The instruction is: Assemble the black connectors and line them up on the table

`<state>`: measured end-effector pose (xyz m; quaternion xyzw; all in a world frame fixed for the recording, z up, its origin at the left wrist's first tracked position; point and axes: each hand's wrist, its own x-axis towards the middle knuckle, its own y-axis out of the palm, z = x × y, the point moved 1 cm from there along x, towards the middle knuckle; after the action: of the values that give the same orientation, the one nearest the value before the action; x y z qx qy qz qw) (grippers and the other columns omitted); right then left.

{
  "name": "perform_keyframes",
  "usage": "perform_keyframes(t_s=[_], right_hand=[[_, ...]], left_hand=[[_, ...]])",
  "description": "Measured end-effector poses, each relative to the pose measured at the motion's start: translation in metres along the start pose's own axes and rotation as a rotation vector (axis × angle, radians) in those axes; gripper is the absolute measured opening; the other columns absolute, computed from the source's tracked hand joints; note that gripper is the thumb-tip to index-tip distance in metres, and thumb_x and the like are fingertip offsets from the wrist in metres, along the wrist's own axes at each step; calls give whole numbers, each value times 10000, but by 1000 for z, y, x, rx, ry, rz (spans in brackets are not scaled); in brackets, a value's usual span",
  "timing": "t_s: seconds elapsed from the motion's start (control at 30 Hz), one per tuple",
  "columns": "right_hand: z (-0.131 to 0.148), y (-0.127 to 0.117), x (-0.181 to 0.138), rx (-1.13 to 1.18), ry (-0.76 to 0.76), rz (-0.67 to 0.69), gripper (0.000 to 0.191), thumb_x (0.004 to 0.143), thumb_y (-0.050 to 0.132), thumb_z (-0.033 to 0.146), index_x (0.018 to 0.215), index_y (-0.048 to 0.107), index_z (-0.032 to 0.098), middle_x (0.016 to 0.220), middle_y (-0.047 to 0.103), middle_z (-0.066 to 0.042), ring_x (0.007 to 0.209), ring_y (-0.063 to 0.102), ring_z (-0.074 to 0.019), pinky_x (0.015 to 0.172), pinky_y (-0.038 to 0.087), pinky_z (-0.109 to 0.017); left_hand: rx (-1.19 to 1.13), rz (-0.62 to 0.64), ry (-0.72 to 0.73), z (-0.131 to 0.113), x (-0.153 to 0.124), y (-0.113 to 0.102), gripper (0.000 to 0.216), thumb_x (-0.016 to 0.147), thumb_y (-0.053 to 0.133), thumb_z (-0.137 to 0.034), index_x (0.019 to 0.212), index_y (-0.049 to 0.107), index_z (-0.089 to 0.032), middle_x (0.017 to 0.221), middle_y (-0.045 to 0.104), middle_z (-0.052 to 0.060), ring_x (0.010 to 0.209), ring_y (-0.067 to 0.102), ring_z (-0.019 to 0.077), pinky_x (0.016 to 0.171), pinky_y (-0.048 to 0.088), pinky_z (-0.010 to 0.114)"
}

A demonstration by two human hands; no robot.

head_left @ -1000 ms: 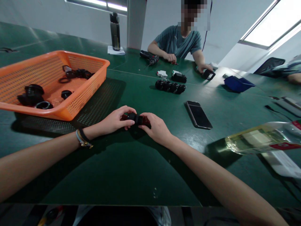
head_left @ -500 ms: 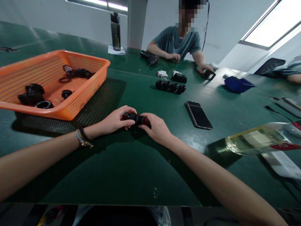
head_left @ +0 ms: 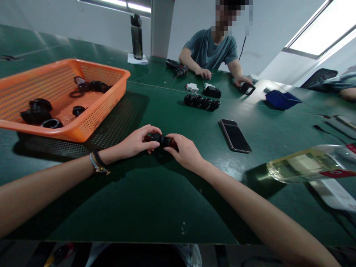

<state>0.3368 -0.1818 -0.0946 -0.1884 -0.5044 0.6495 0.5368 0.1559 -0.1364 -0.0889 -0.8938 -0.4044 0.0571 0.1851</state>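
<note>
**Left hand [head_left: 139, 142] and right hand [head_left: 183, 150] meet on a black part [head_left: 160, 139]**

Bent fingers close around the small, rounded black part, smooth and faintly glossy, above the middle of the near edge of a sleek green surface [head_left: 125, 215]. The left thumb and fingers pinch one end, the gap between them no wider than the piece; the right fingers curl about the other end, which they partly hide. Toward the surface's left edge sits an orange basket [head_left: 107, 111] of perforated plastic, its rim rounded at the corners, with black ring-shaped and chunky pieces [head_left: 39, 111] inside. Beyond the hands, a lumpy row of shiny black pieces [head_left: 201, 102] lies toward the far edge. To the right rests a flat, glassy phone [head_left: 235, 136] with rounded corners; nearer the right edge, a clear bottle [head_left: 308, 163] of yellowish liquid catches the light. At the far edge, a co-worker [head_left: 213, 50] in a soft teal shirt touches a squarish black frame [head_left: 247, 88].
</note>
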Motion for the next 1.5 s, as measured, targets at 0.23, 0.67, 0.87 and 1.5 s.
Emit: perform_keyframes(t_s=[0.23,0.67,0.87,1.5], right_hand=[[0,0,0,-30,8,26,262,818,529,280,1034,534,131,886,616,-82,795,557,-177,714,447,-323],[1,0,1,-36,19,46,260,835,501,287,1031,535,121,874,613,-84,783,551,-174,702,438,-313],[1,0,1,-50,29,56,257,846,480,307,1027,537,132,875,614,-82,782,556,-175,700,437,-312],[-1,0,1,-44,17,57,266,856,462,324,1019,549,134,866,617,-83,783,558,-176,692,439,-312]], left_hand=[[-30,-9,7,0,1,1,320,710,596,-325,965,482,-169,988,453,27,626,553,79,504,517,213],[0,-1,14,0,0,0,322,731,590,-342,985,488,-173,990,457,29,614,560,76,531,521,227],[1,-2,17,1,0,0,329,727,594,-348,985,488,-175,998,455,28,609,558,71,523,520,217],[-15,-6,6,-2,0,1,324,716,595,-325,983,487,-175,994,454,26,632,555,81,524,524,226]])
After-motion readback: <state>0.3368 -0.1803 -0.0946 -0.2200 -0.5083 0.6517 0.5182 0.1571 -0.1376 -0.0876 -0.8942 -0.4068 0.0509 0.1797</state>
